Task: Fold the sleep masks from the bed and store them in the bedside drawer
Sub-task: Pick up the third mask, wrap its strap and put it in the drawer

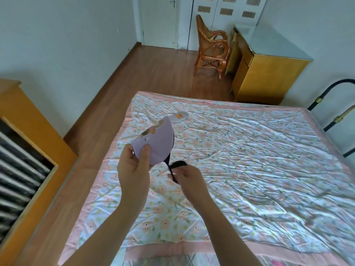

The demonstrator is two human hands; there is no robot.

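Note:
A lilac sleep mask [157,143] with a cartoon print is held up above the bed [249,160], folded in half. My left hand [134,166] pinches its lower left end between thumb and fingers. A dark elastic strap [177,166] hangs from the mask's lower edge, and my right hand [189,177] grips it just to the right. A second, pale grey mask with an orange patch [178,117] lies flat on the floral sheet near the bed's far left corner. No bedside drawer can be seen.
A wooden cabinet with a slatted front [25,150] stands to the left across a strip of wood floor. A rattan chair [211,48] and a yellow desk [265,68] stand beyond the bed. A black metal bed frame [334,116] rises at the right.

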